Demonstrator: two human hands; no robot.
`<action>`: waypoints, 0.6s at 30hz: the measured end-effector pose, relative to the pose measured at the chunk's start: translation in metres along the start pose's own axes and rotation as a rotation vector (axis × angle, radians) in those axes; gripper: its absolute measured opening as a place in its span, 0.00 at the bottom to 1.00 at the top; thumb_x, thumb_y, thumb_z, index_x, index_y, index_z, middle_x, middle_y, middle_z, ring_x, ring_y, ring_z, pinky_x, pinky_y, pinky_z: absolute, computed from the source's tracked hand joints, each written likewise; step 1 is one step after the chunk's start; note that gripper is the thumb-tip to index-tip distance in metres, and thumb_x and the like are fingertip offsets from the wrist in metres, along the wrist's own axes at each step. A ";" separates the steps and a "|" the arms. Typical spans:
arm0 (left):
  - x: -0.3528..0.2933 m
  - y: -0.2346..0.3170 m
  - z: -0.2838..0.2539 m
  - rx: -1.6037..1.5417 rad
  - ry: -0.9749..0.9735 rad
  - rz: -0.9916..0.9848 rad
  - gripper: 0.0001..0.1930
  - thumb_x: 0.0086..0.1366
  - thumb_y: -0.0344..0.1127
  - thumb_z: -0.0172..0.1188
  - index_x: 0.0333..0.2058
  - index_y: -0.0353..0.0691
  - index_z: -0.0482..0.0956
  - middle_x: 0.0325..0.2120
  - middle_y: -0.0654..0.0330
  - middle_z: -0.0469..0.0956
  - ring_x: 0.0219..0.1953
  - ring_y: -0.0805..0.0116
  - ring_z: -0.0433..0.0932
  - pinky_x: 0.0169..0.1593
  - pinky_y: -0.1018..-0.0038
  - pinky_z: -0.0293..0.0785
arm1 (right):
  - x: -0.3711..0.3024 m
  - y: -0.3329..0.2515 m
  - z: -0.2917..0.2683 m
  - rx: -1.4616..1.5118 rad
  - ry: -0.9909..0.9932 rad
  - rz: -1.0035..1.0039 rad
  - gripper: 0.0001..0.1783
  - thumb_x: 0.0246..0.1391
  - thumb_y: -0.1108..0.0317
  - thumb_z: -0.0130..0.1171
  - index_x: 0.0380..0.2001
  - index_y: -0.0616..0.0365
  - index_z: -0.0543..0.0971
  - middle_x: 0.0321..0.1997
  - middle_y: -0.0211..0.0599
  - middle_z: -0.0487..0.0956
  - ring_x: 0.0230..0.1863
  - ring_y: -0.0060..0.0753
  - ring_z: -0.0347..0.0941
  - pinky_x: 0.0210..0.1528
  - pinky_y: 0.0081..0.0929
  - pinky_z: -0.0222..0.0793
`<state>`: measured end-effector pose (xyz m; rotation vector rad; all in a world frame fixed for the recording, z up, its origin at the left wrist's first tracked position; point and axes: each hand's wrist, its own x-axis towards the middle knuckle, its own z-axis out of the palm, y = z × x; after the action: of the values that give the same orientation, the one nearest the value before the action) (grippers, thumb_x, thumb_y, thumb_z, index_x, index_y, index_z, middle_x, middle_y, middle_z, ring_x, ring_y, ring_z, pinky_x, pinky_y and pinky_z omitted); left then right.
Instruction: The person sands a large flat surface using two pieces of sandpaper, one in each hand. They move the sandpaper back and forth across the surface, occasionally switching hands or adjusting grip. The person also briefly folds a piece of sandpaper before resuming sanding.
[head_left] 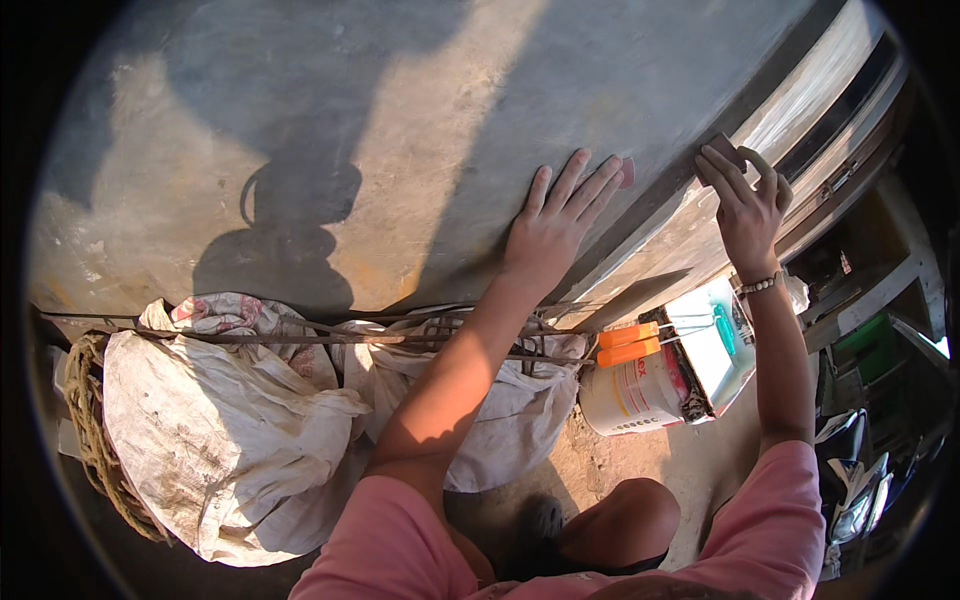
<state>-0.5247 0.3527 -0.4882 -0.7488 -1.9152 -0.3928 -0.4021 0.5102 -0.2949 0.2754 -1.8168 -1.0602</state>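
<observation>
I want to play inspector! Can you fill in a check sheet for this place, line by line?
Surface: grey wall, smooth, sunlit, with the person's shadow on it.
Job's things: small brown block pressed to the wall's edge strip.
Clutter: white sacks, coiled rope, metal rods, white bucket with two orange-handled tools and a tray.
Hands: left hand flat on the wall, fingers spread; right hand grips the block.
Cables: nothing seen.
Surroundings: dusty ground, shelves and oddments at right.
</observation>
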 end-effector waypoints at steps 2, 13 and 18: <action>0.000 0.001 0.000 0.006 0.004 -0.014 0.43 0.69 0.52 0.63 0.79 0.59 0.54 0.81 0.74 0.47 0.81 0.55 0.50 0.76 0.43 0.53 | 0.013 0.019 0.003 -0.132 0.006 0.151 0.22 0.55 0.73 0.63 0.50 0.33 0.88 0.57 0.00 0.85 0.62 0.26 0.73 0.59 0.29 0.62; -0.001 -0.001 -0.002 -0.020 -0.028 -0.007 0.42 0.71 0.49 0.60 0.80 0.57 0.53 0.82 0.74 0.45 0.81 0.54 0.50 0.77 0.44 0.52 | -0.127 -0.067 0.026 0.332 -0.493 -0.144 0.14 0.54 0.65 0.63 0.44 0.39 0.86 0.57 0.12 0.82 0.67 0.31 0.71 0.65 0.42 0.65; 0.001 0.003 -0.001 -0.239 -0.010 -0.027 0.39 0.72 0.40 0.57 0.79 0.55 0.54 0.82 0.72 0.46 0.80 0.49 0.51 0.75 0.39 0.53 | -0.074 -0.029 -0.039 0.497 -0.115 0.719 0.12 0.68 0.67 0.59 0.51 0.47 0.87 0.47 0.24 0.88 0.56 0.32 0.77 0.63 0.35 0.67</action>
<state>-0.5225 0.3544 -0.4871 -0.8817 -1.9096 -0.6440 -0.3406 0.5161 -0.3579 -0.1546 -2.0277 -0.1226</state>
